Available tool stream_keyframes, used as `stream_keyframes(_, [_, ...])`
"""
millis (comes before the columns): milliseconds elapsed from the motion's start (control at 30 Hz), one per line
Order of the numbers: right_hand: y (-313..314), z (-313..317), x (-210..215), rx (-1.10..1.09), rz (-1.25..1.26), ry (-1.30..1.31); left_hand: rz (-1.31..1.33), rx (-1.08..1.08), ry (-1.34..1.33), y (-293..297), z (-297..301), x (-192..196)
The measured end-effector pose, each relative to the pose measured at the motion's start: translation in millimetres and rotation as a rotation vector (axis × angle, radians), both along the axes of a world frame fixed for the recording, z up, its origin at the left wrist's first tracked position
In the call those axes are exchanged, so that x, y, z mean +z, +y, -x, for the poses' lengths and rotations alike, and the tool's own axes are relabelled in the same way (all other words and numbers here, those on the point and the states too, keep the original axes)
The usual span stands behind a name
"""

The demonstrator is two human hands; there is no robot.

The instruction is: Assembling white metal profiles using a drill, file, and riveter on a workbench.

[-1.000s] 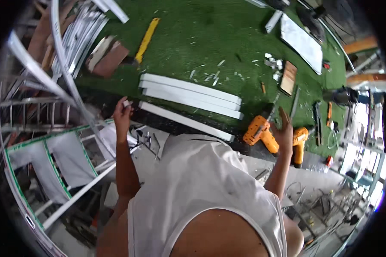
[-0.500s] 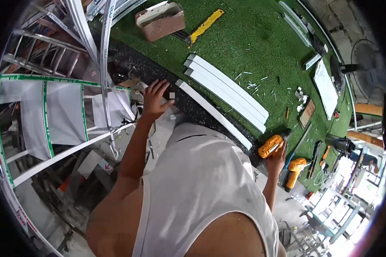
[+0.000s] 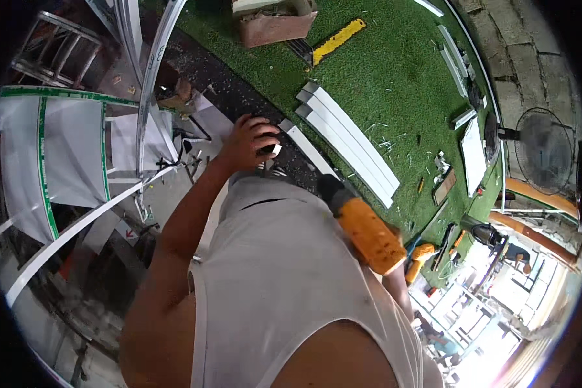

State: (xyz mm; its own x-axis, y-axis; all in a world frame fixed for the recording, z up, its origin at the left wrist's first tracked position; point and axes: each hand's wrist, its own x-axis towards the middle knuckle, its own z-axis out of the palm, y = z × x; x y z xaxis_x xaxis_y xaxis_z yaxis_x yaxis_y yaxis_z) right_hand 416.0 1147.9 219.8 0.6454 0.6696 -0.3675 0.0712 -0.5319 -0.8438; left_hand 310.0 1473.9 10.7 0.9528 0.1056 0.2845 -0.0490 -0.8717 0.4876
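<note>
My left hand (image 3: 247, 143) is closed over a small white square-ended piece (image 3: 277, 149) at the dark edge of the bench. Most of that piece is hidden under my curled fingers. In front of my torso, my right hand (image 3: 396, 277) grips an orange-and-black cordless drill (image 3: 368, 234); the tool's body covers most of the fingers. The drill's black nose points up and left, toward a single white bar (image 3: 309, 149). Part of this bar is behind the drill. Beyond it, several white profiles (image 3: 349, 145) lie side by side on green turf.
A yellow-handled square (image 3: 339, 42) lies by a worn box (image 3: 278, 29) at the back. Another orange drill (image 3: 420, 260) and hand tools sit at the right. A fan (image 3: 543, 149) stands far right. Long metal profiles (image 3: 150, 84) and a green-edged frame (image 3: 43, 161) fill the left.
My right hand has lifted the drill off the turf and brought it left, in front of my torso. My left hand has gone from spread fingers to curled around the small white piece.
</note>
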Motion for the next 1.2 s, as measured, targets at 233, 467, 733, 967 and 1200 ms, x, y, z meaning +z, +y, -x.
stream_keyframes(233, [85,-3,-19,0.404,0.199,-0.252,0.109,-0.098,-0.012,16,-6,-6])
stream_keyframes(467, [97,-9,-28,0.552,0.141,-0.392,0.129,-0.071,-0.051,18,-5,-8])
stream_keyframes(733, [104,-8,-25,0.457,0.256,-0.31,0.139,-0.073,-0.058,18,-7,-10])
stream_keyframes(967, [161,-20,9,0.771,0.478,-0.352,0.126,-0.193,-0.044,26,-13,-5])
stream_keyframes(1200, [172,-26,13,0.979,0.671,-0.396,0.157,-0.254,-0.017,32,-18,-4])
